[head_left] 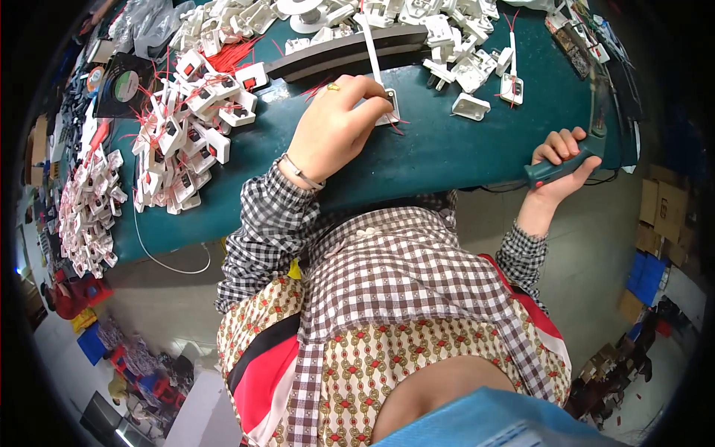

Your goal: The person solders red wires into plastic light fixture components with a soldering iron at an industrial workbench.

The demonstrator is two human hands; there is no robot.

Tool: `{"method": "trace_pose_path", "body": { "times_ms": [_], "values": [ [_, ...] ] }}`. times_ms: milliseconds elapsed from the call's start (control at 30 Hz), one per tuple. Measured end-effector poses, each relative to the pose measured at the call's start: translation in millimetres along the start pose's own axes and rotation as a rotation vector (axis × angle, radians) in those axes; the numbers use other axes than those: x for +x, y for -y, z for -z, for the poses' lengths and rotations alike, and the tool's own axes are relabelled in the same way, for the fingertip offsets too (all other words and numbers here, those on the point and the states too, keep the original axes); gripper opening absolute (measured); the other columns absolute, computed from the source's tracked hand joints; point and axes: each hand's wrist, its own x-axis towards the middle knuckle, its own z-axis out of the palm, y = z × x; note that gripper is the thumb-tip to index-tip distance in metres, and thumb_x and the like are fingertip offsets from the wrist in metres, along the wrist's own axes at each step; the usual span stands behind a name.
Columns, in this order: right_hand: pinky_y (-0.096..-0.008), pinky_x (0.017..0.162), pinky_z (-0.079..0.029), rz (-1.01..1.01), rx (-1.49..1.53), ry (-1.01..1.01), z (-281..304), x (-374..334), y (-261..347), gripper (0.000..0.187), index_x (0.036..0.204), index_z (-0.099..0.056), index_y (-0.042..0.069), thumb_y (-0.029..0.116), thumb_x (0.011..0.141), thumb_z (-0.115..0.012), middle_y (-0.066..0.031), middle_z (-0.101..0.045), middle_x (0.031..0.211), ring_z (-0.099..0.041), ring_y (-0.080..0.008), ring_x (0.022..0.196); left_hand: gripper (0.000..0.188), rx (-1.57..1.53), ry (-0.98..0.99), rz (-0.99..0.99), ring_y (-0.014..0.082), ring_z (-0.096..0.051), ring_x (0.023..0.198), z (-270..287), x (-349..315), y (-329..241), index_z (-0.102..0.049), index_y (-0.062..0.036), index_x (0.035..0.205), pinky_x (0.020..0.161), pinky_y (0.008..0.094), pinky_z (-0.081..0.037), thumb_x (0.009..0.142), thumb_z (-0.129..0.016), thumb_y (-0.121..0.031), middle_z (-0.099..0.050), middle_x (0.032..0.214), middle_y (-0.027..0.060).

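Observation:
My left hand (339, 123) is over the bench, its fingers closed on a small white plastic housing (390, 117). The housing has a dark part in it, thin red wires at its edge, and a long white stem (370, 48) running away from me. Part of it is hidden under my fingertips. To the right, at the bench's front edge, my right hand (558, 160) grips a teal pistol-shaped tool (553, 173) with a red spot at the handle's end. The tool's front part points away from me; its exact kind is unclear.
A dark curved bar (350, 56) lies across the green bench (298, 223). Wired white housings are heaped (190, 134) on the left. More white parts (454, 45) cover the far side, beside a white spool (302, 11). One loose white cover (471, 106) lies right of centre.

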Motion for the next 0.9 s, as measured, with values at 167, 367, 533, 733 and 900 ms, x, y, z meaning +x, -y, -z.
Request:
{"method": "trace_pose_path", "body": {
  "times_ms": [167,367,533,733,900],
  "values": [
    [-0.0216,0.058,-0.042,-0.046,-0.033,0.061,-7,-3,-24,0.052,0.105,-0.048,0.006,0.041,0.074,-0.071,0.0022,-0.046,0.077,-0.043,-0.0104,0.07,0.021,-0.017,0.208,-0.08,0.0222,-0.054,0.084,-3,6,-2,-0.06,-0.0096,0.087,0.07,0.0333,-0.044,0.067,-0.067,-0.005,-0.054,0.093,0.0028],
    [-0.0188,0.058,-0.042,-0.062,-0.019,-0.038,-14,-2,-37,0.048,0.104,-0.049,0.006,0.032,0.073,-0.074,0.0023,-0.045,0.075,-0.043,-0.0084,0.07,0.019,-0.055,0.163,-0.081,0.0209,-0.053,0.082,-6,16,-3,-0.059,-0.0108,0.085,0.068,0.0324,-0.041,0.069,-0.068,-0.01,-0.052,0.092,0.003],
    [-0.0188,0.057,-0.042,-0.053,-0.005,-0.042,-14,1,-30,0.048,0.104,-0.049,0.006,0.033,0.073,-0.074,0.0025,-0.045,0.075,-0.043,-0.0086,0.069,0.015,0.018,0.215,-0.099,0.0212,-0.053,0.079,-3,35,-6,-0.059,-0.0093,0.084,0.068,0.0337,-0.042,0.072,-0.067,-0.011,-0.051,0.088,0.0038],
    [-0.0188,0.057,-0.042,-0.044,-0.039,-0.045,-17,1,-28,0.048,0.103,-0.049,0.005,0.034,0.074,-0.074,0.0024,-0.046,0.076,-0.043,-0.0086,0.069,0.016,0.018,0.313,-0.127,0.0221,-0.055,0.08,-10,43,-3,-0.056,-0.0049,0.088,0.07,0.0323,-0.044,0.075,-0.065,-0.008,-0.053,0.087,0.0058],
    [-0.0223,0.058,-0.044,-0.057,0.009,-0.014,-7,2,-22,0.055,0.105,-0.048,0.005,0.045,0.074,-0.071,0.0018,-0.046,0.075,-0.046,-0.0113,0.07,0.019,-0.553,0.102,0.201,0.0227,-0.058,0.085,-7,28,-3,-0.054,0.0003,0.095,0.074,0.0292,-0.047,0.078,-0.059,0.007,-0.055,0.094,0.0105]
  ]
}}
